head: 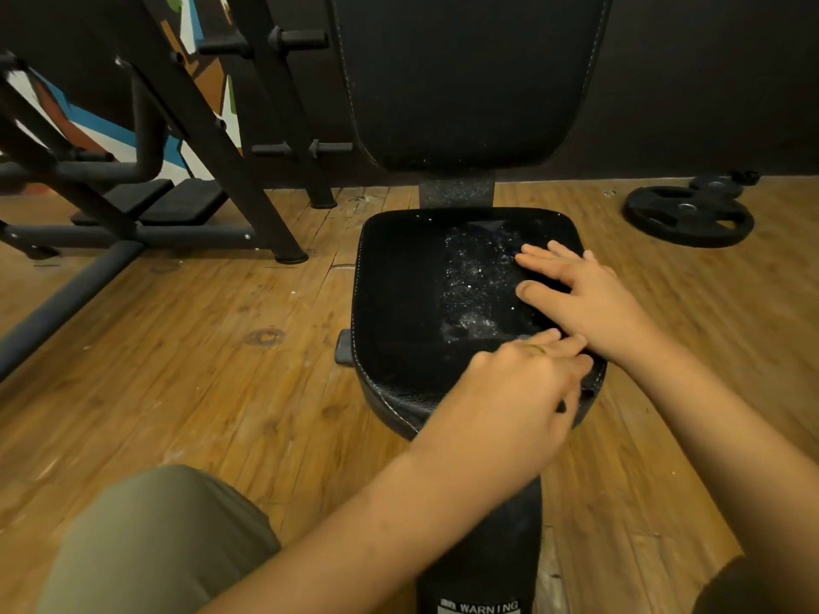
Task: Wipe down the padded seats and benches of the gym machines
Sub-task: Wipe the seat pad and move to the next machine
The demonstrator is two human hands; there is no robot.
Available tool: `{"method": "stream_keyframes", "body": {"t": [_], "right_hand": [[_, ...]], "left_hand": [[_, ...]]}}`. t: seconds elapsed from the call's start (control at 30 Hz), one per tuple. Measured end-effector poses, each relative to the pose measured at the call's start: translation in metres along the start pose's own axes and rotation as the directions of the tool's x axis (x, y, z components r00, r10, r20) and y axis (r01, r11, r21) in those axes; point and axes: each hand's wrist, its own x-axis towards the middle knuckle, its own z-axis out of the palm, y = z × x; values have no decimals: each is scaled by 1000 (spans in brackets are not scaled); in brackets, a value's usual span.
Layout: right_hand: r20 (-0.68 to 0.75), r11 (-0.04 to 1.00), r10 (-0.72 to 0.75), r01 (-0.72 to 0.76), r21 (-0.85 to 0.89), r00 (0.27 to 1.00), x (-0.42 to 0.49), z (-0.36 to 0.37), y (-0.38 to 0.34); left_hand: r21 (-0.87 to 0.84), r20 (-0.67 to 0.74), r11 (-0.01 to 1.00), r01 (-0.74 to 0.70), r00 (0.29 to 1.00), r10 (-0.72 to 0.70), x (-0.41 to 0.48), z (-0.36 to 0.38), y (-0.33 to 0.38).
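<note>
Lying under right hand [594, 303], padded seat [399, 303]

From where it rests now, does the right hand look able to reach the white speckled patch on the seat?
Probably yes: the right hand lies flat on the seat, its fingers right at the edge of the speckled patch, with nothing between them.

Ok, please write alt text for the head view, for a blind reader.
The right hand lies flat on a black seat, beside a white-speckled patch; the left hand touches the near edge. Behind stands the backrest; plates lie on the wooden floor.
</note>
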Motion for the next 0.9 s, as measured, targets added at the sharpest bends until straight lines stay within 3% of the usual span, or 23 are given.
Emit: {"method": "stream_keyframes", "body": {"t": [0.17,0.3,0.47,0.67,0.73,0.83,0.9], "right_hand": [[2,1000,-6,6,2,1000,-2,0,2],[1,999,2,-2,37,1000,-4,0,2],[-9,993,30,-29,110,999,-1,-1,4],[12,938,86,-85,335,996,-4,-11,-1],[14,922,111,-108,371,994,-9,-17,-7],[-18,922,152,-135,362,988,-21,-25,-17],[-43,938,166,-144,314,985,-35,-30,-25]], "left_hand": [[40,41,987,157,986,-159,-21,-41,-45],[-54,16,972,228,974,-228,-24,-55,-60],[-6,11,988,157,988,-156,-12,-37,-46],[33,52,998,50,997,-52,19,-6,-8],[-20,103,999,33,994,-31,21,-6,-7],[-263,242,959,102,969,-36,10,-31,-21],[-329,179,924,193,974,-140,2,-51,-46]]}}
